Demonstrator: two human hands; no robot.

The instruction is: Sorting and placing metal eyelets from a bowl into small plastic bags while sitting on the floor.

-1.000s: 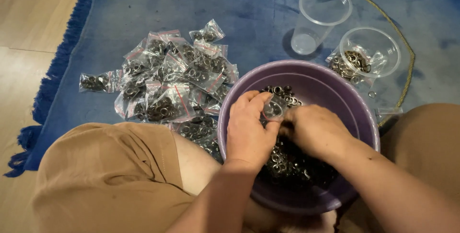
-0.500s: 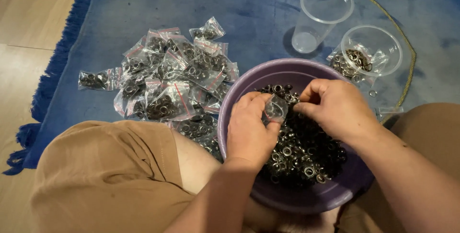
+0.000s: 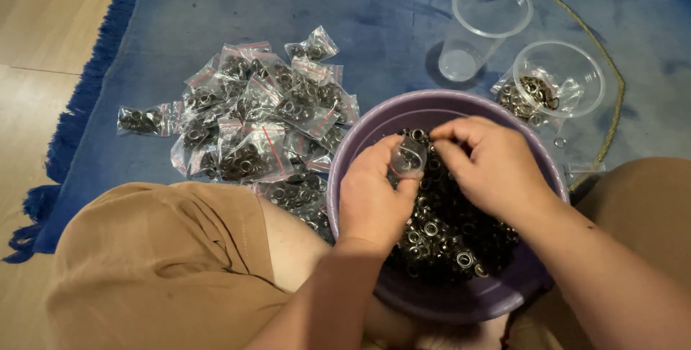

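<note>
Both hands are working over the purple bowl (image 3: 360, 148) of eyelets (image 3: 439, 231): left hand (image 3: 374, 195) pinching a small clear bag (image 3: 409, 157), right hand (image 3: 489, 166) seemingly filling it. Sealing probably comes next.

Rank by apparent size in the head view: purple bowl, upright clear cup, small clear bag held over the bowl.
1. Purple bowl, largest by far.
2. Upright clear cup, though it sits farther from the camera.
3. Small clear bag, pinched between left hand and right hand, smallest.
</note>
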